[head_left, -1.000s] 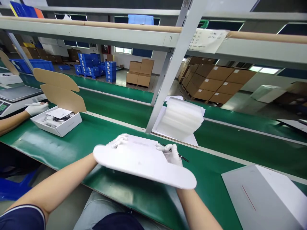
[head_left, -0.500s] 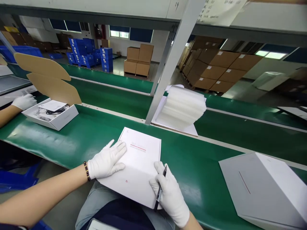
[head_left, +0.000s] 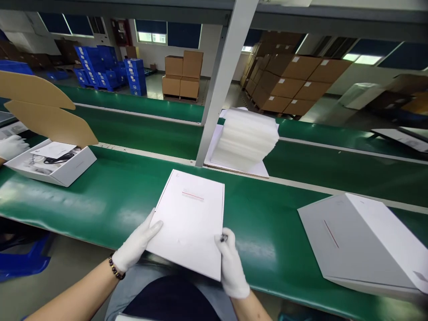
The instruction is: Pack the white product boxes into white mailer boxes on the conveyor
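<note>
A flat white box [head_left: 187, 223] with a thin red line near its top lies in front of me over the green belt's near edge. My left hand [head_left: 138, 240], in a white glove, grips its lower left edge, thumb on top and fingers at the side. On the right edge, my gloved right hand [head_left: 230, 263] is closed around the box's side and also holds a black pen [head_left: 224, 238]. Only the pen's end shows above the fingers; the rest is hidden.
An open white box [head_left: 75, 173] with a black cable and a leaflet stands at left, beside a co-worker's gloved hand [head_left: 13, 146]. Behind the belt, foam sheets [head_left: 247, 138] are stacked next to a grey post [head_left: 217, 84]. Another white box [head_left: 354, 240] rests at right.
My left hand has gone from lying flat on the box to gripping its left edge. My right hand has moved onto the right edge, pen turned in its grasp. The view has shifted.
</note>
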{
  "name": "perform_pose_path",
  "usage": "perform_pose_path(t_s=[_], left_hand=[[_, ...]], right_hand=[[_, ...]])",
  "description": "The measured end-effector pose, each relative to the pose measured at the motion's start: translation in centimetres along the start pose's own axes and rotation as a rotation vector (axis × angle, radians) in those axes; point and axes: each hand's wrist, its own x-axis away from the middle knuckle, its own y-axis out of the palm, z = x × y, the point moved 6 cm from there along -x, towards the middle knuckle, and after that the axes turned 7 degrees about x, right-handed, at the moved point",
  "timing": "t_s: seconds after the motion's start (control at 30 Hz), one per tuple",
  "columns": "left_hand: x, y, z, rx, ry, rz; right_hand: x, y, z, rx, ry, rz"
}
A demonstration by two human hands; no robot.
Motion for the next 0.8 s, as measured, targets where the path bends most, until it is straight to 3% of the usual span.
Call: perform_pose_path(t_s=[0.17,0.27,0.43,0.63,0.8], left_hand=[[-5.1,0.6,0.2,-0.117,-0.023,0.079],[-5.8,0.7,-0.6,-0.106,-0.114,0.082],[-5.5,0.9,-1.2,-0.16,-0.053,0.028],[-8.1,-0.4,-0.5,-0.312,-0.021,0.135],[-10.6,-1.0,0.0,-0.41,0.089,0.108]], right_hand=[[-5.4,-1.8,-2.5,0.096,-0.08,0.113],[-5.0,-1.9,-2.3,0.087,-0.181,0.099],[-3.7,-1.5,-1.1,0.131,-0.265,0.088],[-6.8,-0.9,-3.8,0.165,-0.315,0.143],[-9.2,0.2,-4.4,0.19,-0.309,0.142]])
